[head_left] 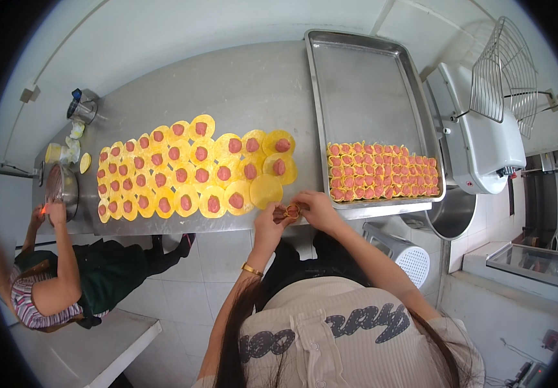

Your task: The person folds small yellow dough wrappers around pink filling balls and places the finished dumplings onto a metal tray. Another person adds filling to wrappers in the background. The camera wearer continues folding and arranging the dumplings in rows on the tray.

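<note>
My left hand (268, 226) and my right hand (316, 208) meet at the table's front edge. Between their fingers is a small open-topped dumpling (292, 211), its yellow wrapper gathered around pink filling. Just beyond the left hand lies a bare yellow wrapper (266, 189), at the near right corner of a spread of overlapping round wrappers. Most of these carry a lump of pink filling (202, 174) in the middle. To the right, a metal tray (316, 97) holds tight rows of finished dumplings (382, 171) in its near half.
At the far left a co-worker's hands (56, 213) are at a metal bowl (67, 187). A clear jug (84, 107) stands at the back left. Right of the tray is a white mixer (473, 123) with a wire guard, above a steel bowl (455, 210). A grey stool (408, 258) stands below.
</note>
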